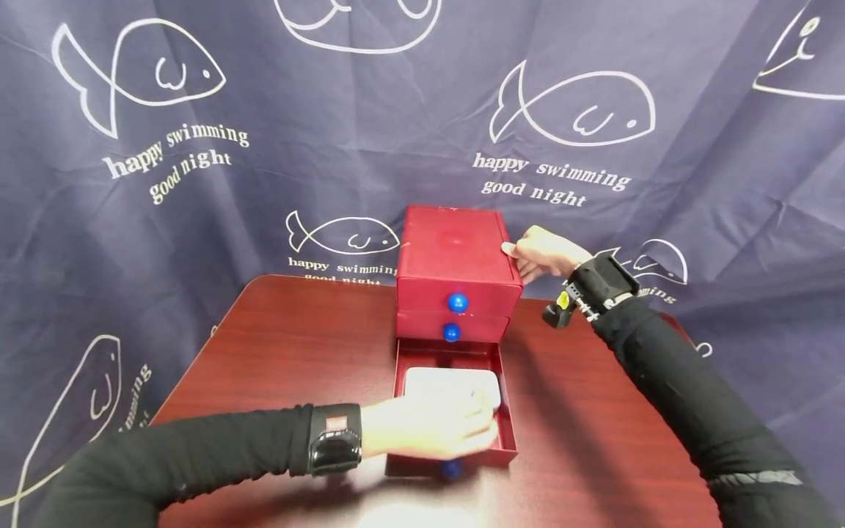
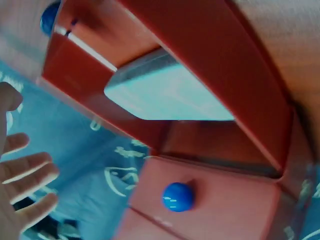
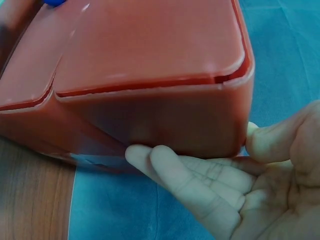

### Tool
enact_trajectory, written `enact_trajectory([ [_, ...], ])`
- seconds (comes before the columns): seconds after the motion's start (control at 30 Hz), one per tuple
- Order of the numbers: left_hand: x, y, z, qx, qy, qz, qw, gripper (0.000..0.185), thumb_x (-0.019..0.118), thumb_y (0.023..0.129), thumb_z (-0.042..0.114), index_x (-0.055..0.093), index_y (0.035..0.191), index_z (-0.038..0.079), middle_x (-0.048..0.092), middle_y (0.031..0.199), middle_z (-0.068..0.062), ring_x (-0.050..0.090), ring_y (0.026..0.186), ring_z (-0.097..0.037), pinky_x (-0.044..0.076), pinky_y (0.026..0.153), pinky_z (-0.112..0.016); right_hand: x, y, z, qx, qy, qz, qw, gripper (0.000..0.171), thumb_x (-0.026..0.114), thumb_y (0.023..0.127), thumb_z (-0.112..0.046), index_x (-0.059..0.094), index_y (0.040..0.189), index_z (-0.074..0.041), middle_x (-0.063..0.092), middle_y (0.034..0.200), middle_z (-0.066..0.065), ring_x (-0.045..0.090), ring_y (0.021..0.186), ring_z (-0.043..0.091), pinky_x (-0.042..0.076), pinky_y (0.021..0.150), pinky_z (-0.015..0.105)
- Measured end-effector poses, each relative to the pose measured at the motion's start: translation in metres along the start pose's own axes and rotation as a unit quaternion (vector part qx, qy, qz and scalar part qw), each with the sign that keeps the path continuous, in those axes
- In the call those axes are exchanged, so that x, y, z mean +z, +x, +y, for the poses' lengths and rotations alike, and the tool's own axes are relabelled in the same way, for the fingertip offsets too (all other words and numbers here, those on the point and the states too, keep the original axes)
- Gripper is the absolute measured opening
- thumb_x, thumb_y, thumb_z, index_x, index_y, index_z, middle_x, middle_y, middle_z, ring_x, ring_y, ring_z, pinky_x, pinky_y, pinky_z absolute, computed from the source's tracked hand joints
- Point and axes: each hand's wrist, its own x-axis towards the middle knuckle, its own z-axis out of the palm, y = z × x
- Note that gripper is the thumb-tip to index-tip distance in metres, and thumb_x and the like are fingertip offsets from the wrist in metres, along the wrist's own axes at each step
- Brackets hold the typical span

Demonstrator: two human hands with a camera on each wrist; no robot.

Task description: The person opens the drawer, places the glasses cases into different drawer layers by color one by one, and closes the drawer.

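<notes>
Left hand (image 1: pixel 429 425) rests flat, grip wide, on the white box (image 1: pixel 452 385); right hand (image 1: pixel 544 253) braces the red cabinet (image 1: pixel 455 257), grip wide.

Head cam: high, looks fwd and down over the dark red-brown wooden table (image 1: pixel 290 352) at the red plastic three-drawer box (image 1: pixel 455 253), navy fish-print cloth backdrop (image 1: pixel 330 183) behind; mid-range, both arms in shot.

Left wrist cam: v. close, tilted view into the pulled-out red bottom drawer (image 2: pixel 240 85) w/ the flat white rounded block (image 2: pixel 165 92) inside; round blue knob (image 2: pixel 177 196) at bottom.

Right wrist cam: v. close, low, faces the box's rear corner, right hand (image 3: pixel 240 185) in foreground.

Shared: all three show the box; head + left wrist share the drawer, block, knob.
</notes>
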Motion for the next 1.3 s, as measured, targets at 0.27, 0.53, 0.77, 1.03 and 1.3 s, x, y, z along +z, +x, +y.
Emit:
enact_trajectory([
  [0.27, -0.003, -0.011, 0.040, 0.139, 0.086, 0.035, 0.9859, 0.034, 0.033, 0.102, 0.018, 0.063, 0.117, 0.024, 0.065, 0.116, 0.005, 0.059, 0.112, -0.013, 0.050, 0.101, -0.035, -0.001, 0.001, 0.000, 0.000, 0.012, -0.005, 1.000, 0.039, 0.050, 0.105, -0.020, 0.061, 0.114, 0.016, 0.071, 0.077, 0.006, 0.069, 0.071, 0.018, 0.064, 0.074, 0.035],
  [0.53, 0.009, -0.014, 0.057, 0.180, 0.089, 0.037, 0.9789, 0.030, 0.038, 0.105, 0.017, 0.066, 0.114, 0.025, 0.063, 0.111, 0.009, 0.059, 0.108, -0.010, 0.051, 0.098, -0.031, -0.001, 0.000, 0.001, -0.001, 0.009, 0.002, 1.000, 0.035, 0.050, 0.104, -0.020, 0.063, 0.107, 0.013, 0.071, 0.077, 0.006, 0.069, 0.070, 0.017, 0.064, 0.073, 0.034],
  [0.77, 0.017, -0.018, 0.065, 0.170, 0.109, 0.006, 0.9795, 0.029, 0.041, 0.103, 0.018, 0.067, 0.112, 0.027, 0.061, 0.110, 0.009, 0.056, 0.104, -0.010, 0.048, 0.089, -0.026, 0.001, 0.003, 0.003, 0.003, 0.013, 0.008, 1.000, 0.033, 0.051, 0.104, -0.021, 0.063, 0.104, 0.009, 0.071, 0.079, 0.009, 0.068, 0.068, 0.018, 0.064, 0.072, 0.035],
  [1.03, 0.026, -0.016, 0.066, 0.146, 0.110, -0.023, 0.9829, 0.024, 0.041, 0.102, 0.018, 0.064, 0.106, 0.027, 0.057, 0.110, 0.011, 0.053, 0.103, -0.008, 0.043, 0.083, -0.024, 0.001, 0.002, 0.002, 0.005, 0.014, 0.010, 1.000, 0.035, 0.050, 0.105, -0.022, 0.062, 0.106, 0.011, 0.071, 0.081, 0.011, 0.071, 0.069, 0.019, 0.065, 0.073, 0.037],
  [1.3, 0.035, -0.014, 0.070, 0.036, -0.041, 0.041, 0.9977, 0.034, 0.030, 0.094, 0.005, 0.057, 0.099, 0.024, 0.059, 0.096, 0.013, 0.056, 0.088, -0.001, 0.047, 0.081, -0.016, 0.001, 0.002, 0.002, 0.004, 0.007, 0.008, 1.000, 0.038, 0.050, 0.105, -0.023, 0.061, 0.110, 0.013, 0.071, 0.081, 0.010, 0.070, 0.069, 0.019, 0.065, 0.073, 0.036],
])
